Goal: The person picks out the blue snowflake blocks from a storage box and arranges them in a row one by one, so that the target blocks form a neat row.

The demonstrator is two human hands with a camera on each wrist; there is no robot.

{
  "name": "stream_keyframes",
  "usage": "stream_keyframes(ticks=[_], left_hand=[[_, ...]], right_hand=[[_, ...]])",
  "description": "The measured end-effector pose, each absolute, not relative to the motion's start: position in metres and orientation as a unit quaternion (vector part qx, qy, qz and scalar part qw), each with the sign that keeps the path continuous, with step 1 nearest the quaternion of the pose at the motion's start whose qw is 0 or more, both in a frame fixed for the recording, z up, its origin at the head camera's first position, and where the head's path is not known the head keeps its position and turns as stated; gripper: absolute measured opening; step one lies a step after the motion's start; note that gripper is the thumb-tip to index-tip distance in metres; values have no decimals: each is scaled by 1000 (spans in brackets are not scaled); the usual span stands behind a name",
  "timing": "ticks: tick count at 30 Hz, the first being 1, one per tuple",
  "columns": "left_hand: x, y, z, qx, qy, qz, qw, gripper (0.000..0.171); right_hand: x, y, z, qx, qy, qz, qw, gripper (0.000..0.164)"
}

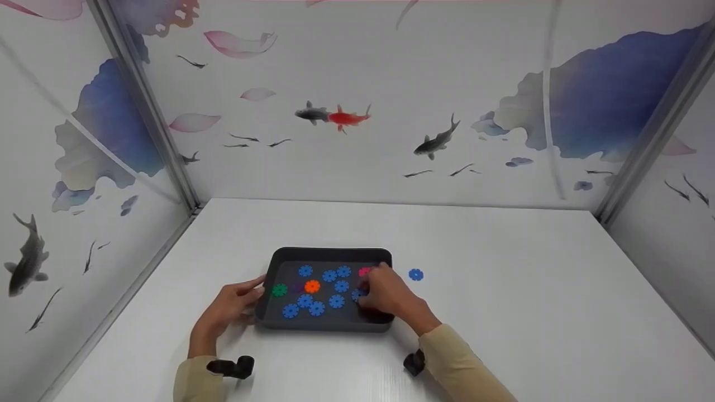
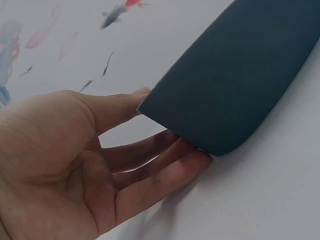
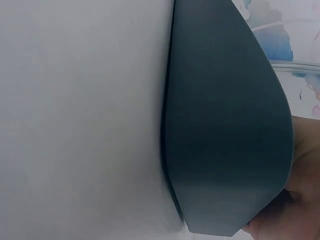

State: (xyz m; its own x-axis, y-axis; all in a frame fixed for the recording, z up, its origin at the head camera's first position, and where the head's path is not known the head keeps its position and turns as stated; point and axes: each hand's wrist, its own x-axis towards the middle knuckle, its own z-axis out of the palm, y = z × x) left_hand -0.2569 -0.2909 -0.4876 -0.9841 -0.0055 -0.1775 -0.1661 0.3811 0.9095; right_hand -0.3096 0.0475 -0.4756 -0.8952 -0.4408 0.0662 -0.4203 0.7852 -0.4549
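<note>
A dark grey rectangular tray [image 1: 324, 325] sits on the table, holding blue notched plastic discs [image 1: 336, 301] plus an orange disc [image 1: 312, 286], a green disc [image 1: 279, 290], a dark purple disc [image 1: 298, 288] and a pink disc [image 1: 365, 272]. My left hand [image 1: 230, 306] grips the tray's left side, thumb at the rim and fingers against the lower edge in the left wrist view. Inside the tray's right end, my right hand [image 1: 385, 290] reaches down with bent fingers around a blue disc [image 1: 356, 295]. Whether it pinches that disc is unclear; the tray wall [image 3: 227, 115] hides the fingertips.
One blue disc [image 1: 415, 274] lies on the white table [image 1: 503, 301] just right of the tray. White panels [image 1: 391, 61] painted with fish and petals enclose the table at the back and both sides, with metal posts [image 1: 148, 106] at the corners.
</note>
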Motion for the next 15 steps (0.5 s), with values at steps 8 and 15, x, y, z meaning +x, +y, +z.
stream_keyframes(ticks=[8,15], left_hand=[[-259,-292,-488,-52,826,556,78,45],[-258,-292,-488,-49,830,551,77,47]], right_hand=[[-309,57,-460,-222,932,-286,7,27],[-311,74,-444,-231,916,-328,-21,21]])
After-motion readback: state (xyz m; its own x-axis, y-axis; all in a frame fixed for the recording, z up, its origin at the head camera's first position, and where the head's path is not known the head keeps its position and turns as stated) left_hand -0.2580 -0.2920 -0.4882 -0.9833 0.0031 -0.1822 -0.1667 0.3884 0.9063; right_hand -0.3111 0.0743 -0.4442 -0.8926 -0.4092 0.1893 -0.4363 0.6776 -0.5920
